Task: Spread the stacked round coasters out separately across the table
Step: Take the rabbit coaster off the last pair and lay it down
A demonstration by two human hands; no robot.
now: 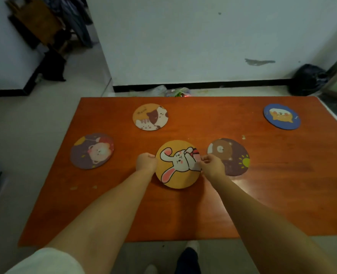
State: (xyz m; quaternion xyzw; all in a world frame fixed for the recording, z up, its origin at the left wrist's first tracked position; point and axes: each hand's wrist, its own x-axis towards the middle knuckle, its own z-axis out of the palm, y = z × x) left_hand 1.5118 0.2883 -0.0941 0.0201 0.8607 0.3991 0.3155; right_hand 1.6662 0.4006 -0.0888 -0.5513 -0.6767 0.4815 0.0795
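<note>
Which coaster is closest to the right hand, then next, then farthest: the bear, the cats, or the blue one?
From the right hand, in the head view:
1. Bear coaster, right beside the hand, on its right.
2. Cats coaster, farther back, to the left.
3. Blue coaster, far back right corner of the table.

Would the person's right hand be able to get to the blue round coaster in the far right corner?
Probably yes: the right hand is busy at the rabbit coaster, but bare orange table lies between it and the blue round coaster.

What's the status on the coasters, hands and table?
Left hand and right hand both pinching rabbit coaster by its edges. Four coasters already spread apart. Bear coaster close beside right hand.
</note>
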